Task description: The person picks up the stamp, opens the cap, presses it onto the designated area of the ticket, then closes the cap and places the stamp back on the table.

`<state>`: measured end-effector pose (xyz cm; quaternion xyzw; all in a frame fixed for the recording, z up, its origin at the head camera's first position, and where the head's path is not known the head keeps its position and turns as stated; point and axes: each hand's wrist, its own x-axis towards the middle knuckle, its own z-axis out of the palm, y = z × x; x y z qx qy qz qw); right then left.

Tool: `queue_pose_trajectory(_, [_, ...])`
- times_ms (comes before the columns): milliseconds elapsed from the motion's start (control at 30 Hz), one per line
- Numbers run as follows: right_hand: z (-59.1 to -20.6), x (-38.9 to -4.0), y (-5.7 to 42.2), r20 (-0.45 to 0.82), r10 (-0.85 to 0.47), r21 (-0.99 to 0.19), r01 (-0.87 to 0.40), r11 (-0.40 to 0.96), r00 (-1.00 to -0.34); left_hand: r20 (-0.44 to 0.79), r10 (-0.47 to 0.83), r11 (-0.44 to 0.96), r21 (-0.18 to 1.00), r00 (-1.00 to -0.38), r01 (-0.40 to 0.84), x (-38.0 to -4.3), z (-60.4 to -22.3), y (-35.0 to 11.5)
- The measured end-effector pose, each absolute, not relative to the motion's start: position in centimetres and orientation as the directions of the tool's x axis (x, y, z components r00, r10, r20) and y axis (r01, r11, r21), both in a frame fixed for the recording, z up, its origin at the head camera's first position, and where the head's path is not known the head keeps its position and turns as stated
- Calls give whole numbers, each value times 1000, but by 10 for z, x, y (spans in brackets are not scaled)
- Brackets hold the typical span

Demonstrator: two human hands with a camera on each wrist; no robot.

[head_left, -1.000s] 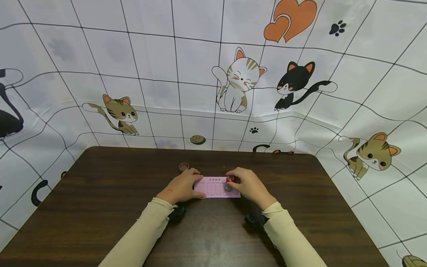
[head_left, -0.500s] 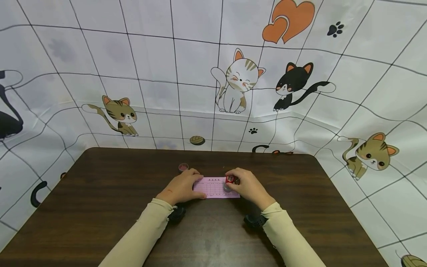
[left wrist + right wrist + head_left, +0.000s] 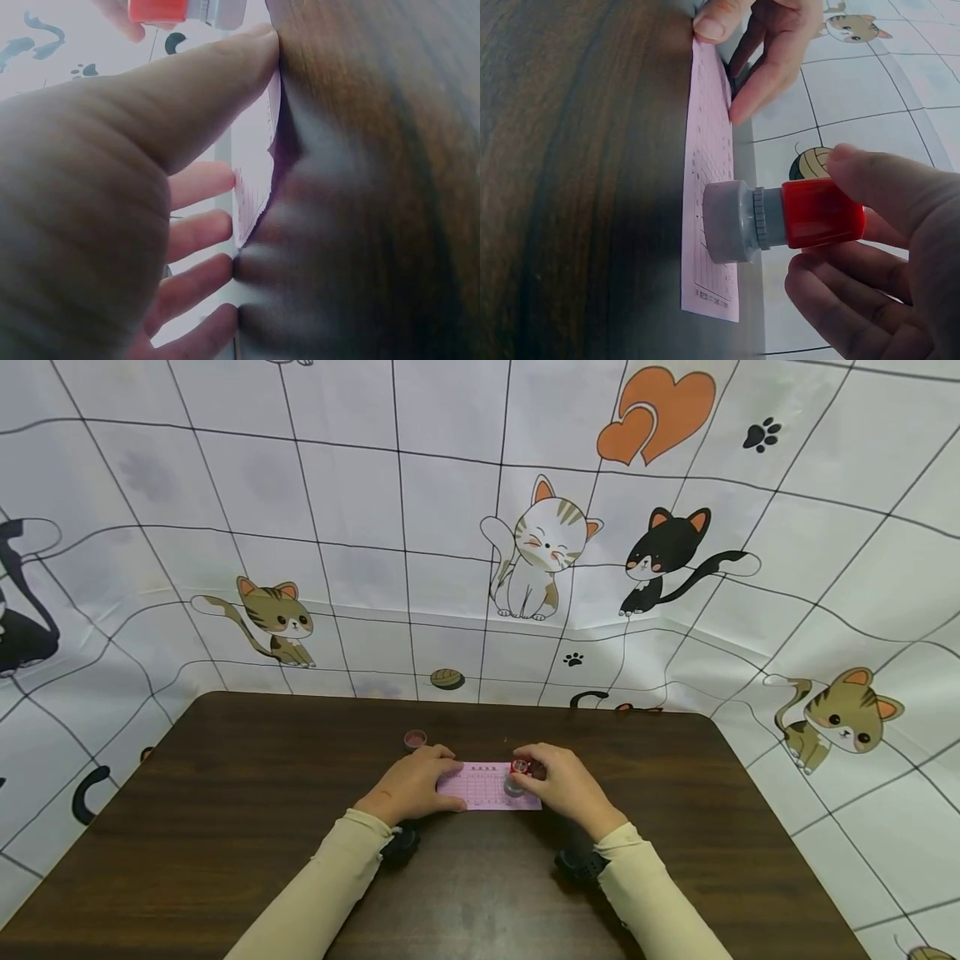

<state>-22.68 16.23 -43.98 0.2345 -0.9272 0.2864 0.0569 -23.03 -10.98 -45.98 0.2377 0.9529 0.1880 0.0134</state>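
Observation:
A pink printed slip with a grid (image 3: 483, 786) lies on the dark wooden table. My left hand (image 3: 416, 782) rests at its left end, thumb at the near edge and fingertips toward the far edge, its fingers mostly straight. Between thumb and fingers, my right hand (image 3: 566, 785) pinches the red handle of a self-inking stamp (image 3: 821, 214). The stamp's grey base (image 3: 727, 223) stands on the grid toward the slip's right end. In the left wrist view the stamp (image 3: 161, 9) is cut off by the top edge.
A small round cap (image 3: 415, 740) with a reddish inside sits beyond my left hand. The table (image 3: 480, 893) has its far edge against a white cloth (image 3: 360, 568) printed with grid lines and cartoon cats. A dark wrist device (image 3: 581, 863) sits below my right hand.
The head view has shifted slightly, so everything appears a little lower. Both hands, the stamp and the slip keep the same places relative to one another.

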Motion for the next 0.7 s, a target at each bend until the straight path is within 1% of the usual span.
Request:
queue_pose_trajectory(333, [-441, -226, 159, 268, -387, -516, -471, 716, -882, 98, 494, 801, 335, -864, 496, -230, -460, -110])
queue_pose_trajectory(700, [-441, -226, 158, 263, -388, -510, -469, 721, -883, 98, 499, 803, 322, -861, 502, -229, -459, -109])
